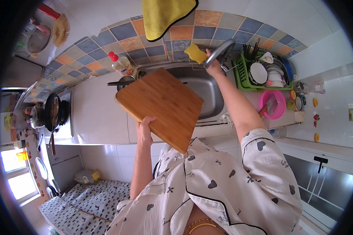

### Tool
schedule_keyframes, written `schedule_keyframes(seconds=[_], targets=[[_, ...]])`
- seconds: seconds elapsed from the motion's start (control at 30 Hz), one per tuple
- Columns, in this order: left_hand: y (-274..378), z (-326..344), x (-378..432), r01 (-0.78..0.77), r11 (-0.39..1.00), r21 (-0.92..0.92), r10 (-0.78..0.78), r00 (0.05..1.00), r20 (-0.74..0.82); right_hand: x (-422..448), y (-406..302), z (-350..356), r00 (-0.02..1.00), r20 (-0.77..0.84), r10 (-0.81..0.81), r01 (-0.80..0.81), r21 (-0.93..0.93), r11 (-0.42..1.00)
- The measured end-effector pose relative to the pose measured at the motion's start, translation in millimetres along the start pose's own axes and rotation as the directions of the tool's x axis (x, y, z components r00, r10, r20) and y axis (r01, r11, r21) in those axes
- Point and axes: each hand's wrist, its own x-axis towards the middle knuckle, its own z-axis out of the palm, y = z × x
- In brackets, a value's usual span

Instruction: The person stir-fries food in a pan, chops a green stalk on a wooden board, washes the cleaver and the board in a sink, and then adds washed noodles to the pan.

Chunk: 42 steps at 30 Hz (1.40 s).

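Note:
My left hand (145, 129) grips the near left edge of a wooden cutting board (167, 107), its thumb on the upper face. The board is tilted over the left part of the stainless steel sink (213, 97) and hides much of it. My right hand (214, 68) reaches to the back of the sink, partly hidden by the curved metal faucet (223, 48). Its fingertips are close to a yellow sponge (196, 54) at a wire rack along the tiled wall. Whether they hold the sponge or the faucet, I cannot tell.
A dish soap bottle (123, 65) and a metal cup (125, 82) with chopsticks stand left of the sink. On the right are a green dish rack (240, 77) full of dishes and a pink basket (273, 117). A yellow cloth (164, 16) hangs above; a wok (52, 111) sits far left.

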Motion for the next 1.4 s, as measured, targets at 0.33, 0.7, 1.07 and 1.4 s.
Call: schedule_keyframes(seconds=[0.33, 0.7, 1.07, 1.4], targets=[[0, 31, -32, -0.080, 0.994, 0.080, 0.088, 0.990, -0.107, -127, 17, -75, 0.923, 0.284, 0.261, -0.213, -0.189, 0.959], [-32, 57, -60, -0.116, 0.993, -0.024, 0.108, 0.970, -0.217, -232, 34, -153, 0.853, 0.118, 0.508, -0.193, -0.834, 0.518], [-38, 71, -87, -0.118, 0.993, -0.021, 0.109, 0.963, -0.246, -254, 82, -182, 0.834, 0.285, 0.473, -0.091, -0.773, 0.627], [-36, 58, -98, -0.252, 0.961, -0.112, 0.217, 0.942, -0.258, -241, 21, -129, 0.596, 0.748, 0.291, -0.698, 0.662, -0.271]])
